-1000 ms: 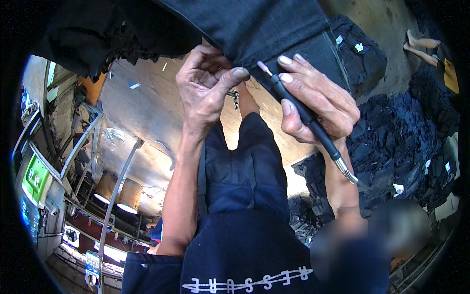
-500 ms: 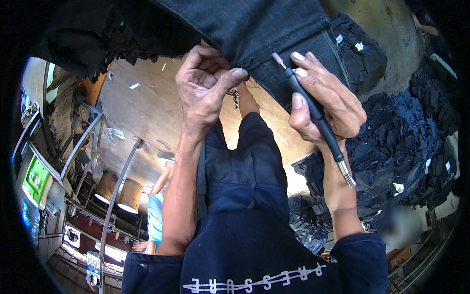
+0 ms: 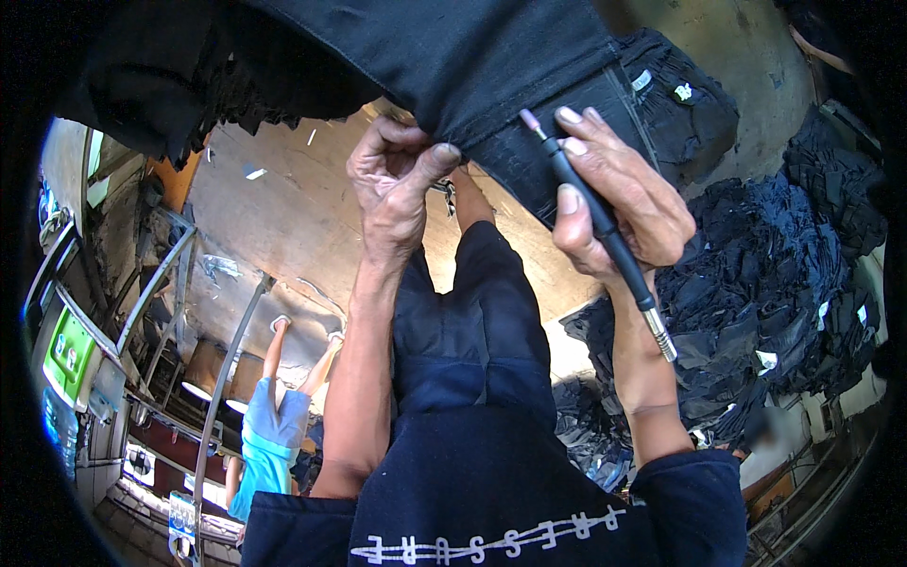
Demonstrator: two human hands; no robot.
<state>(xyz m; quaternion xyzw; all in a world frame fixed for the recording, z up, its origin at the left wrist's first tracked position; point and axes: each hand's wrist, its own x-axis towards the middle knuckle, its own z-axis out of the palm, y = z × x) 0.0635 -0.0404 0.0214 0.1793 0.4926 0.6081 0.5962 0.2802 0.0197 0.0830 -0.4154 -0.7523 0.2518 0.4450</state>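
Observation:
Dark denim-like cloth point(image 3: 491, 66), with stitched seams, stretches across the top middle. My left hand point(image 3: 392, 194) is closed at its lower edge, thumb and fingers pinching the cloth there. In my right hand point(image 3: 638, 203) is a black pen-shaped rotary grinder point(image 3: 619, 253), held between thumb and fingers. Its small pinkish grinding tip points up and left, over the cloth, close to a seam. I cannot tell whether the tip touches it. A springy metal sleeve ends the tool near my right wrist.
Piled dark garments point(image 3: 756, 274) with white tags fill the right side; another dark bundle point(image 3: 690, 104) lies beyond my right hand. More dark cloth point(image 3: 227, 76) hangs at upper left. At lower left are metal rails point(image 3: 222, 378), a green container point(image 3: 68, 357) and a person in blue point(image 3: 269, 444).
Both hands have shifted slightly left, the left one a little toward me, and the cloth has moved with it. The person in blue shows more fully at lower left.

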